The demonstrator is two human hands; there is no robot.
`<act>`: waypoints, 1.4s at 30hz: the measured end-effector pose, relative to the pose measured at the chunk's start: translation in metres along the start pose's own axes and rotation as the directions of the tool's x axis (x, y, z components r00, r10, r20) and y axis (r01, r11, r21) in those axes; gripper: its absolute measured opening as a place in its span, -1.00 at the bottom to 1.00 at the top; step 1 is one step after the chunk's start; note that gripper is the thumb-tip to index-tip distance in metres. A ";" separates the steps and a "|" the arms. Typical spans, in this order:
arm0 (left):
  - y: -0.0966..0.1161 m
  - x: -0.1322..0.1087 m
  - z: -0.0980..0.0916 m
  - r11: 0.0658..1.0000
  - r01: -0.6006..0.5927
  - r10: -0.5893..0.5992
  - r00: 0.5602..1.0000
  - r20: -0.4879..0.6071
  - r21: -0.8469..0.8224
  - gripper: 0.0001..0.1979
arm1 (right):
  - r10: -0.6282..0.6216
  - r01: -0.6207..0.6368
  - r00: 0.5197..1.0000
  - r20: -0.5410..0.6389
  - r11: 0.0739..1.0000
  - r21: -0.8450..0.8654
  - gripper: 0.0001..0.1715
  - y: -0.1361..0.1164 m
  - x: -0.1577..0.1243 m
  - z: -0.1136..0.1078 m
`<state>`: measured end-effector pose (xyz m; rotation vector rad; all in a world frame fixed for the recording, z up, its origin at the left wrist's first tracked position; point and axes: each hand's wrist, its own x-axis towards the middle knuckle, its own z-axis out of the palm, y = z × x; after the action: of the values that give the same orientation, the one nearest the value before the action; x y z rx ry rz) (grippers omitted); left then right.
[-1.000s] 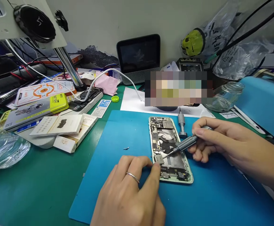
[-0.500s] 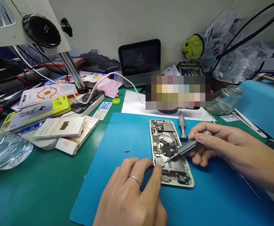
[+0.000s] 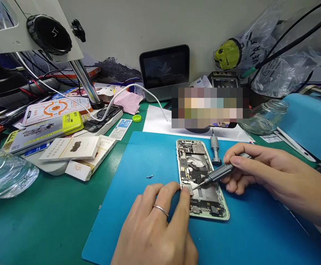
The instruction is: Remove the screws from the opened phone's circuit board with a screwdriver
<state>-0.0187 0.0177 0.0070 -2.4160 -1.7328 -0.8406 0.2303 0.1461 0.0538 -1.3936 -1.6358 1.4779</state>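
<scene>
An opened phone [image 3: 208, 204] with a pale green frame lies on the blue mat [image 3: 113, 224], its inner boards and battery area exposed. My left hand [image 3: 160, 224], wearing a ring, rests at its lower left edge. The index fingertip presses a small silver metal plate [image 3: 191, 190] inside the phone and partly covers it; the thumb is hidden. My right hand [image 3: 248, 165] grips a grey precision screwdriver [image 3: 218, 173], tilted, with its thin tip beside that plate. Whether the tip touches it I cannot tell. A second grey screwdriver [image 3: 214, 147] is just beyond the phone.
Tiny metal bits [image 3: 149, 177] lie left of the phone. Cigarette packs [image 3: 70, 149] and boxes [image 3: 47, 132] crowd the left, below a microscope stand [image 3: 84, 81]. Behind are a smart display [image 3: 164, 68] and a glass jar [image 3: 267, 116]. A thin pointed tool [image 3: 296, 221] lies under my right forearm.
My left index fingertip has moved slightly up onto the metal plate, covering more of it. The screwdriver tip stays beside the plate. The whole view has shifted a little.
</scene>
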 end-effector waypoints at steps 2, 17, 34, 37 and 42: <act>-0.001 -0.001 0.002 1.000 -0.018 0.018 1.000 0.003 0.017 -0.53 | -0.007 0.007 1.000 -0.005 1.000 0.000 -0.34 0.001 0.000 -0.001; -0.008 -0.003 0.000 0.992 -0.103 0.098 0.993 0.065 0.077 -0.44 | 0.002 -0.002 1.000 -0.027 1.000 -0.020 -0.31 0.001 0.002 0.000; 0.002 0.001 0.006 0.993 -0.047 0.051 0.998 -0.034 0.107 -0.42 | -0.015 0.014 1.000 -0.013 0.998 -0.055 -0.36 0.012 0.004 -0.009; 0.001 0.001 0.001 0.990 -0.063 0.065 0.998 -0.014 0.128 -0.40 | -0.034 0.033 0.999 -0.019 0.998 -0.055 -0.35 0.013 0.005 -0.009; -0.003 -0.002 -0.003 0.988 -0.067 0.067 0.998 0.009 0.142 -0.43 | -0.053 0.049 0.998 -0.042 0.996 -0.075 -0.35 0.012 0.007 -0.008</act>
<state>-0.0228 0.0163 0.0080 -2.3699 -1.6420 -0.6803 0.2389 0.1539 0.0428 -1.4032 -1.7021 1.3614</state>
